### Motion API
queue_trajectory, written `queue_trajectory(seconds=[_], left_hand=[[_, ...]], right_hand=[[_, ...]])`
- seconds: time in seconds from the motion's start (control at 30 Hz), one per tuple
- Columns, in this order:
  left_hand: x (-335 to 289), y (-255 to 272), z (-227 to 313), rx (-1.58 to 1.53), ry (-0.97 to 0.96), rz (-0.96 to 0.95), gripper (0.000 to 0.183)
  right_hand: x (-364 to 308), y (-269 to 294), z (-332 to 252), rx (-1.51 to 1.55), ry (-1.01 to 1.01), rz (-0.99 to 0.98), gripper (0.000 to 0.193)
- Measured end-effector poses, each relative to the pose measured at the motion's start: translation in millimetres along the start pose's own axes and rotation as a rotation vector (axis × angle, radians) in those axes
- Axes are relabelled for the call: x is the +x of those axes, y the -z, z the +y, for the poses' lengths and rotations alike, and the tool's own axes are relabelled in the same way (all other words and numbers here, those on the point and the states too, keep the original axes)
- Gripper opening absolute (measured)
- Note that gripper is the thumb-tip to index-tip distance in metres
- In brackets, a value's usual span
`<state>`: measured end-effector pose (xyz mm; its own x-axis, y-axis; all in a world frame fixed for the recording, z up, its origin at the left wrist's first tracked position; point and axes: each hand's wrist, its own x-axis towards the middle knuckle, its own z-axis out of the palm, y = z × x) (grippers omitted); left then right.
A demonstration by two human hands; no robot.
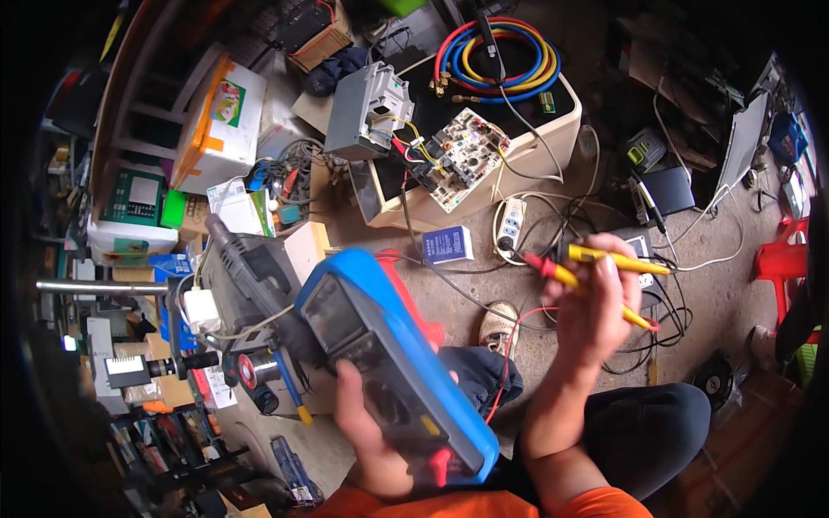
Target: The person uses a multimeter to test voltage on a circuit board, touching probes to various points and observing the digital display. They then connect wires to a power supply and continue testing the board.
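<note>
My left hand (370, 436) is wrapped round a multimeter (466, 414) with a blue protective case and a dark face, tilted in front of me. A red plug (440, 466) sits at its near end. In my right hand (598, 315), raised to the right of the meter, are two yellow test probes (617, 259), one with a red end. A red lead hangs down from them towards my legs. Past my hands, a circuit board (471, 160) with coloured wires rests on a beige bin (540, 147), beside a grey metal housing (367, 108).
Coiled red, yellow and blue hoses (548, 65) lie on the bin. A power strip (511, 224) and a small blue box (446, 245) are on the concrete floor, with tangled black cables to the right. At left stand a heat gun (250, 268) and a solder spool (250, 369). A red stool (781, 263) is far right.
</note>
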<state>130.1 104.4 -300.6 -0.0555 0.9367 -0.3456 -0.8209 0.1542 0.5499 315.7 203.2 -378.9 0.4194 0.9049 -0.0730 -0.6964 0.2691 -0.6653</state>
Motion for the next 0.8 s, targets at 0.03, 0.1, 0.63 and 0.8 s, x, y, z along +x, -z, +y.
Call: queue_trajectory(seconds=[0.03, 0.1, 0.63, 0.8], left_hand=[[1.9, 5.2, -1.2, -0.007, 0.002, -0.048, 0.082], [-1.4, 6.7, -4.2, -0.134, 0.003, -0.053, 0.084], [29.5, -24.7, 5.6, 0.525, 0.034, 0.297, 0.071], [28.7, -23.0, 5.8, 0.487, 0.031, 0.28, 0.07]], right_hand=[[6.9, 4.0, 21.7, -0.026, 0.025, 0.019, 0.022], [16.0, 8.9, 77.7, -0.155, 0.097, 0.066, 0.02], [31.3, -7.8, 232.9, -0.278, 0.358, -0.033, 0.019], [33.8, -1.0, 232.2, -0.425, 0.475, 0.028, 0.022]])
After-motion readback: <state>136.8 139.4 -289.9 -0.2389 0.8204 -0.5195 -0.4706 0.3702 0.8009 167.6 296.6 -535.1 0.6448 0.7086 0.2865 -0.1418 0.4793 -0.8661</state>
